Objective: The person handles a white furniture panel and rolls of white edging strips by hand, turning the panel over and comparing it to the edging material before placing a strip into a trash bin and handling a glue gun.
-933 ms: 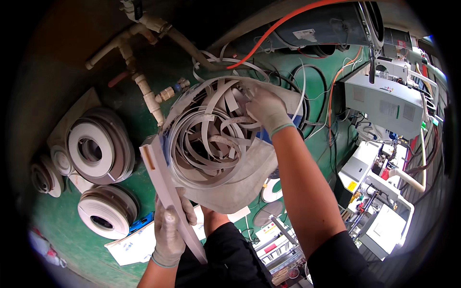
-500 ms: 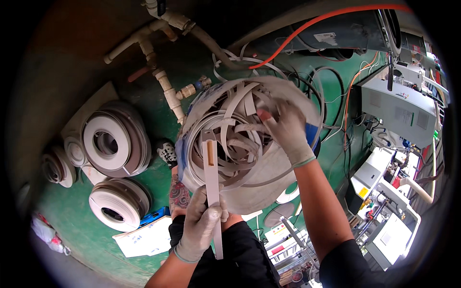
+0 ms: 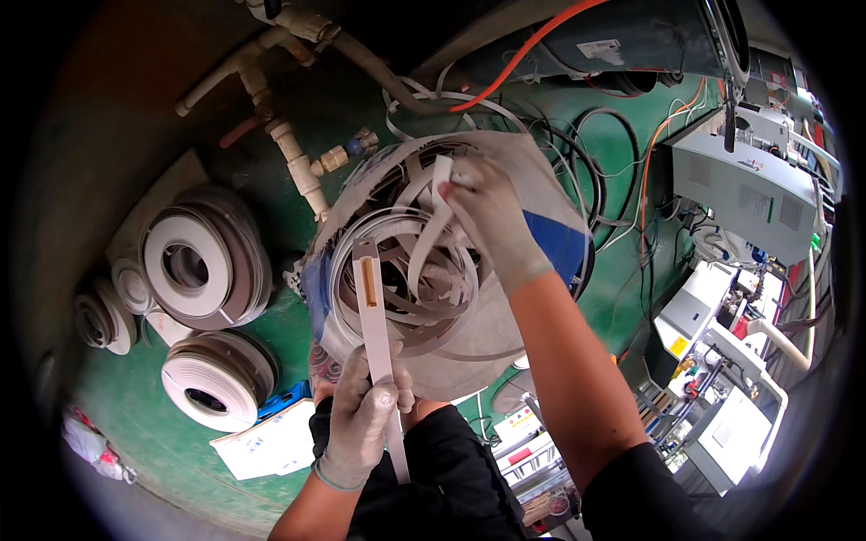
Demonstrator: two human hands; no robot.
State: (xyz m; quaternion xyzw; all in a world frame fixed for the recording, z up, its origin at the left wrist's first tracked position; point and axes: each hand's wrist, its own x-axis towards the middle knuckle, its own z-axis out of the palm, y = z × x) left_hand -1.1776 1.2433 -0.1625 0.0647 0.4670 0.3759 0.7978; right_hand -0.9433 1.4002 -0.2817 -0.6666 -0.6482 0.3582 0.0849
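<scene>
My left hand (image 3: 359, 415), in a pale glove, is closed round a long narrow board (image 3: 376, 338), light grey-white, with a brown-sided slot near its upper end. The board stands tilted in front of an open woven sack (image 3: 483, 352). White and grey-brown strips of edge banding lie coiled and tangled inside the sack. Over the sack's far part my right hand (image 3: 492, 216), gloved too, pinches a white strip of edge banding (image 3: 430, 236). The strip's short end sticks up past the fingers, and its other part curves down into the tangle.
Large rolls of edge banding (image 3: 212, 270) stand on the green floor at the left. Pale pipes with a valve (image 3: 298, 167) rise beyond the sack. Hoses and cables (image 3: 622, 135) lie at the far right, beside a grey machine cabinet (image 3: 744, 185). A cardboard sheet (image 3: 266, 442) lies near left.
My right hand has moved left over the sack and now holds a white strip raised from the tangle. My left hand still holds the board, a little further left.
</scene>
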